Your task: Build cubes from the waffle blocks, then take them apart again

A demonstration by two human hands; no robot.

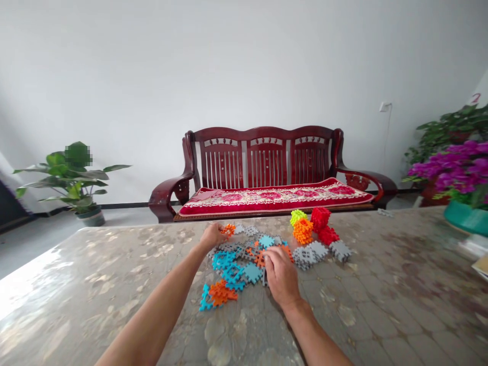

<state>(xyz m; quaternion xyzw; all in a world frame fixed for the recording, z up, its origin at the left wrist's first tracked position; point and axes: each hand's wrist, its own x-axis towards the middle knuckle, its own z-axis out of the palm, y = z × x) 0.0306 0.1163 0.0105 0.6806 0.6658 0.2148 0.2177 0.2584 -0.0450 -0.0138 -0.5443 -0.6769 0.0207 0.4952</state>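
Observation:
A pile of flat, notched puzzle pieces in blue, orange and grey lies mid-table. At its far left edge, my left hand (214,236) has its fingers closed on an orange piece (229,230). My right hand (281,277) is over the pile's right side, fingers curled near an orange piece (260,258); what it holds, if anything, is hidden. Blue pieces (224,260) and a pale blue piece (252,273) lie between the hands, and orange pieces (221,293) rest nearer the front. Grey pieces (305,257) are right of my right hand.
Behind them stand yellow-green (298,217), orange (303,232) and red (320,218) assembled blocks. A pot with purple flowers (467,217) is at the table's right. Beyond the patterned table (125,284) is a wooden bench (267,134); a potted plant (91,217) stands left.

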